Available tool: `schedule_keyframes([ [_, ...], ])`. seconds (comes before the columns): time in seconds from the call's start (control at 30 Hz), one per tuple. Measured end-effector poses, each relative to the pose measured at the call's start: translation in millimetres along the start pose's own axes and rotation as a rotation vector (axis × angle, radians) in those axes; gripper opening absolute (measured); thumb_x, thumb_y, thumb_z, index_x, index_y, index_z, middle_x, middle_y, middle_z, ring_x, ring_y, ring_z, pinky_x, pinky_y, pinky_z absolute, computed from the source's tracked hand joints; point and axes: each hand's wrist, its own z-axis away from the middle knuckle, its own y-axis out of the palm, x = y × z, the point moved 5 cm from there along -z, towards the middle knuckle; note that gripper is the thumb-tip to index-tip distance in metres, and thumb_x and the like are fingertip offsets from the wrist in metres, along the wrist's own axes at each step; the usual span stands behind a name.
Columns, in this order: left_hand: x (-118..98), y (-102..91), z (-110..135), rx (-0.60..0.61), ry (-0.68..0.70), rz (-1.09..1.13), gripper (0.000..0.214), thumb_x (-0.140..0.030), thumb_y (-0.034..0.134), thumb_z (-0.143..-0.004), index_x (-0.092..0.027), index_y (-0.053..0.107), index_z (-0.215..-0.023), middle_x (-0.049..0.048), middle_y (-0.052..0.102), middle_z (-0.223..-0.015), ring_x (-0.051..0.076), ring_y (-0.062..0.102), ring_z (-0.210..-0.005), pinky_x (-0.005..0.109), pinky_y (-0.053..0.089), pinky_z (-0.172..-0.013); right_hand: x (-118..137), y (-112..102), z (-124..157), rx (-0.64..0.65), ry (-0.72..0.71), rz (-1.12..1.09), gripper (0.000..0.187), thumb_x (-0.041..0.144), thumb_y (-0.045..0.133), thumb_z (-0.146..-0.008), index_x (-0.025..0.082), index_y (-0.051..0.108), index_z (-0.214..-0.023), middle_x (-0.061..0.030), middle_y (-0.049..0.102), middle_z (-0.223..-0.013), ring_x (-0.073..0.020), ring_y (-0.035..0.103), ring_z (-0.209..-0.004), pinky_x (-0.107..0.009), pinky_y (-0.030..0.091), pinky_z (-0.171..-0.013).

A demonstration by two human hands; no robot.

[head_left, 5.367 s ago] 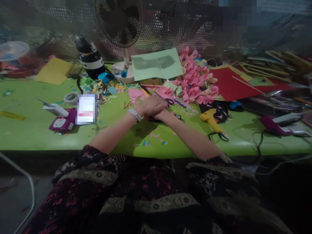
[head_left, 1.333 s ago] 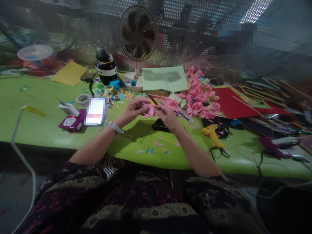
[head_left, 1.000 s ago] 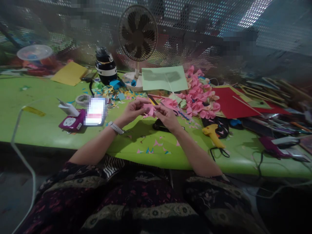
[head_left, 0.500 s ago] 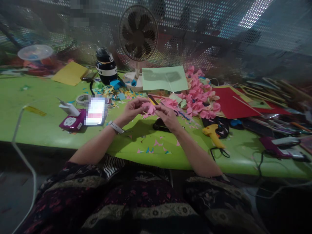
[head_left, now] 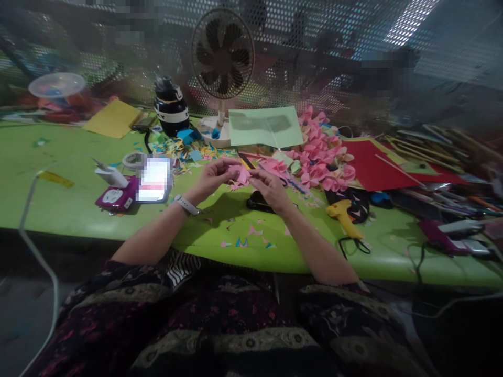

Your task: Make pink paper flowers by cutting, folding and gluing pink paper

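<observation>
Both of my hands are raised a little above the green table (head_left: 58, 209), pinching one small folded pink paper piece (head_left: 240, 176) between them. My left hand (head_left: 214, 178), with a white watch on its wrist, grips the piece from the left with curled fingers. My right hand (head_left: 271, 189) holds its right side with the fingertips. A black object (head_left: 257, 202) lies on the table just under my right hand. A heap of pink paper flowers (head_left: 320, 159) sits just beyond my right hand.
A small desk fan (head_left: 222, 57), a black bottle (head_left: 170, 112), a pale green sheet (head_left: 265, 126) and paper scraps (head_left: 188, 152) stand behind. Tape roll (head_left: 132, 159) and a purple device (head_left: 113, 198) are left. A yellow glue gun (head_left: 342, 215), red paper (head_left: 375, 165) and sticks are right.
Five seconds ago my hands lay pressed together flat on the table; they now hold the pink piece up. Over the last second only the fingers shift slightly on the paper.
</observation>
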Motion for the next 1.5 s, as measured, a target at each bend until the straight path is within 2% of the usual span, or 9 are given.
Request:
schedule_keyframes([
  [0.33,-2,2.0,0,-0.003,0.002,-0.001,0.040,-0.038,0.081,-0.077,-0.016,0.069,-0.108,0.0034,0.072,-0.088,0.010,0.065,-0.075,0.023,0.054,-0.067,-4,0,-1,0.001,-0.015,0.031,0.033,0.042,0.065,-0.083,0.018,0.073,-0.104,-0.0055,0.073,-0.094,-0.0174,0.064,-0.082,-0.036,0.056,-0.085],
  [0.67,-3,5.3,1,-0.010,0.020,0.010,0.040,-0.039,0.082,-0.075,-0.016,0.070,-0.106,0.0046,0.072,-0.092,0.010,0.066,-0.076,0.023,0.056,-0.067,-13,0,-3,-0.025,-0.023,0.021,0.032,0.035,0.065,-0.079,0.017,0.072,-0.105,-0.0055,0.074,-0.096,-0.0194,0.069,-0.090,-0.037,0.057,-0.089],
  [0.8,-2,6.9,1,0.016,0.019,0.006,0.041,-0.037,0.084,-0.074,-0.014,0.071,-0.106,0.0050,0.072,-0.093,0.010,0.067,-0.077,0.023,0.056,-0.070,-14,3,-2,0.013,-0.033,-0.017,0.039,0.034,0.069,-0.077,0.018,0.070,-0.112,-0.0076,0.073,-0.107,-0.0197,0.070,-0.096,-0.039,0.056,-0.094],
  [0.93,-1,8.3,2,0.047,-0.022,0.021,0.045,-0.036,0.086,-0.071,-0.014,0.070,-0.108,0.0047,0.074,-0.088,0.011,0.068,-0.075,0.025,0.056,-0.072,-17,5,-2,0.080,0.050,-0.078,0.049,0.035,0.072,-0.076,0.018,0.065,-0.121,-0.0094,0.072,-0.117,-0.0200,0.069,-0.101,-0.038,0.057,-0.092],
  [1.17,-8,16.0,7,0.084,-0.038,0.010,0.044,-0.035,0.085,-0.073,-0.013,0.070,-0.109,0.0059,0.075,-0.089,0.010,0.068,-0.072,0.025,0.056,-0.070,-6,1,1,0.235,0.093,-0.157,0.055,0.037,0.074,-0.078,0.019,0.063,-0.128,-0.0087,0.071,-0.121,-0.0205,0.067,-0.108,-0.036,0.055,-0.095],
  [1.37,-14,22.2,11,0.082,0.010,-0.029,0.041,-0.036,0.083,-0.075,-0.013,0.070,-0.107,0.0061,0.075,-0.088,0.010,0.067,-0.070,0.024,0.056,-0.069,2,3,2,0.250,0.103,-0.125,0.045,0.034,0.067,-0.082,0.021,0.066,-0.125,-0.0059,0.071,-0.120,-0.0207,0.064,-0.111,-0.036,0.052,-0.097],
  [1.5,-13,21.8,12,0.090,-0.016,-0.009,0.045,-0.037,0.084,-0.074,-0.013,0.069,-0.109,0.0051,0.074,-0.087,0.010,0.067,-0.069,0.025,0.056,-0.071,3,3,1,0.221,0.116,-0.079,0.038,0.031,0.062,-0.082,0.019,0.069,-0.117,-0.0061,0.071,-0.118,-0.0218,0.061,-0.112,-0.038,0.048,-0.100],
])
